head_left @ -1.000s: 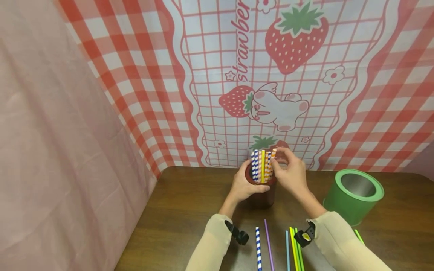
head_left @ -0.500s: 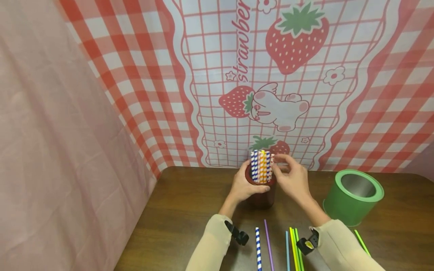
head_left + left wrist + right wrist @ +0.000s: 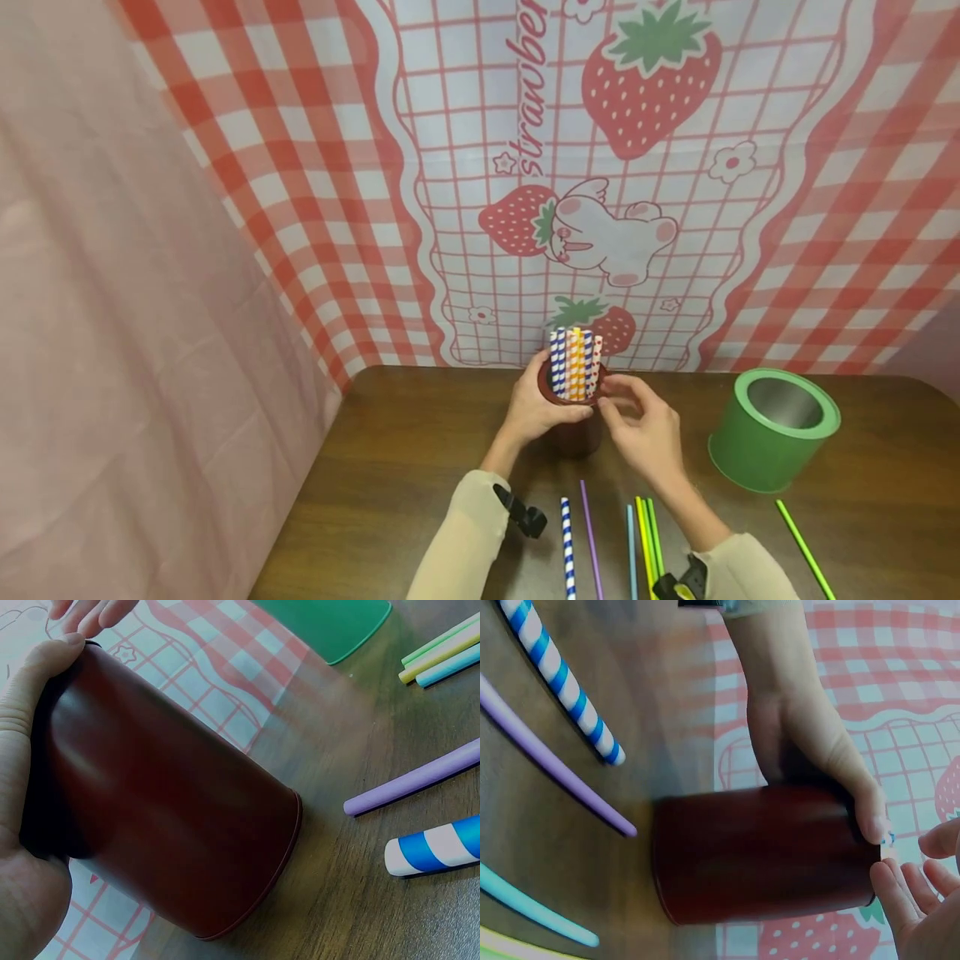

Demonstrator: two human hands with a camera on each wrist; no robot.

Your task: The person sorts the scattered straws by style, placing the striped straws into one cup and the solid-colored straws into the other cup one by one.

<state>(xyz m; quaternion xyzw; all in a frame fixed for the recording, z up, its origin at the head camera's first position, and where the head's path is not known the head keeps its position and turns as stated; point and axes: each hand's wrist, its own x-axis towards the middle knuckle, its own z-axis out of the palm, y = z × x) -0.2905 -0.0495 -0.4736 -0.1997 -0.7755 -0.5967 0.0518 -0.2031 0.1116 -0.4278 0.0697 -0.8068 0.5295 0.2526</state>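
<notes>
Cloth (image 3: 465,108) in red and white checks fills the wall beyond my grip, and a pink curtain (image 3: 150,333) hangs off to its left. Under both hands runs a brown table (image 3: 390,467). A green can (image 3: 757,450) stands to the right of my right hand, well apart from it.

Inside my left grip is the dark red pot (image 3: 165,780), upright on the table; my left hand (image 3: 534,404) curls round its top, thumb along the near rim. My right hand (image 3: 643,429) is by the rim, fingers loosely bent, thumb apart, pinching nothing; whether a fingertip touches the pot I cannot tell.

Upright straws (image 3: 573,365) crowd the pot. Half a second ago my right fingers were up beside the red-dotted straw (image 3: 597,367); now they are lower and it stands without them, so I judge it placed. Loose straws lie nearer me than my grip: blue-striped (image 3: 567,546), purple (image 3: 591,542), others further right.

Sideways lettering on the cloth reads "strawber", then is cut off; I see no brand on pot or can.
</notes>
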